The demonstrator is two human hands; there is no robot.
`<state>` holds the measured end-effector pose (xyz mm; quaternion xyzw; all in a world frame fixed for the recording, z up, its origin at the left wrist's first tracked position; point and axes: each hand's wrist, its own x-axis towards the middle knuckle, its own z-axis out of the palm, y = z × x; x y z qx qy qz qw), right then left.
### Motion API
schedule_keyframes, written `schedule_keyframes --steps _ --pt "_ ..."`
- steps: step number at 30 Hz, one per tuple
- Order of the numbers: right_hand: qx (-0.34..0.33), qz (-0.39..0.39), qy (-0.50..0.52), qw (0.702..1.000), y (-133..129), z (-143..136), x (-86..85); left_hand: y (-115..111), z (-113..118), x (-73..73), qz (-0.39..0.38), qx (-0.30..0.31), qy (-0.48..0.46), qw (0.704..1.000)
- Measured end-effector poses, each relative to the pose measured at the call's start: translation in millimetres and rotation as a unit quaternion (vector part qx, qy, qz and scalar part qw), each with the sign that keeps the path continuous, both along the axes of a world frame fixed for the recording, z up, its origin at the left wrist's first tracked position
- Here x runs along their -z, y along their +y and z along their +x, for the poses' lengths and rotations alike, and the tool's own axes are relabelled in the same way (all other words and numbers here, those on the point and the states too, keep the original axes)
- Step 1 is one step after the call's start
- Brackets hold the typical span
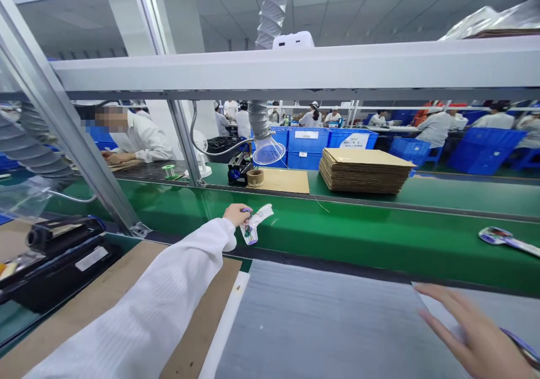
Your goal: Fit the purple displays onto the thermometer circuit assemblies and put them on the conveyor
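Observation:
My left hand (238, 215) reaches over the green conveyor belt, its fingers closed on the upper left side of a white gun-shaped plastic housing (262, 215). Small wires and a green part show inside the housing, and its lower end is purple. My right hand (476, 334), slightly blurred, is over the grey mat (320, 323) at the lower right. Its thumb and fingers are stretched apart, with a pale, flat area between them that I cannot make out. A purple-edged dark item (523, 345) shows by the right wrist, cut off by the frame.
Another white housing (506, 238) lies on the green belt (371, 233) at right. Beyond stand a cardboard stack (363, 171), a tape roll (255, 177) and an extraction hood (269, 151). A metal post (76, 109) rises at left; a white beam (295, 72) crosses above. A co-worker (143, 134) sits across.

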<state>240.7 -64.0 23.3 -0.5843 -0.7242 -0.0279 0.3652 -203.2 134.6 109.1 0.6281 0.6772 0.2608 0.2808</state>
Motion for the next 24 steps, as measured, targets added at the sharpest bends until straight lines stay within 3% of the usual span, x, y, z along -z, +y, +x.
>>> schedule_keyframes --steps 3,5,7,9,12,16,20,24 --pt "-0.087 -0.058 0.071 0.992 -1.3 -60.1 -30.8 -41.2 32.0 -19.4 0.003 0.162 0.002 0.987" --pt "-0.154 -0.091 0.129 0.975 -4.0 -100.5 -46.2 -77.9 57.8 -23.3 0.016 0.256 0.005 0.967" --pt "-0.192 -0.122 0.181 0.957 -7.3 -131.7 -50.8 -116.0 82.2 -17.2 0.033 0.322 0.009 0.946" --pt "-0.211 -0.185 0.237 0.93 -10.9 -151.1 -44.5 -150.0 101.3 -2.5 0.055 0.353 0.011 0.934" --pt "-0.194 -0.273 0.297 0.894 -15.5 -162.6 -25.0 -185.5 118.7 26.2 0.097 0.329 0.007 0.939" --pt "-0.15 -0.295 0.312 0.89 -18.8 -166.4 -7.7 -208.1 129.5 56.3 0.147 0.256 -0.005 0.956" --pt "-0.127 -0.276 0.318 0.898 -20.0 -172.1 -7.7 -217.7 131.3 69.7 0.181 0.214 -0.023 0.96" --pt "-0.139 -0.271 0.327 0.895 -19.7 -171.4 -6.1 -216.4 120.6 75.7 0.159 0.24 -0.114 0.951"
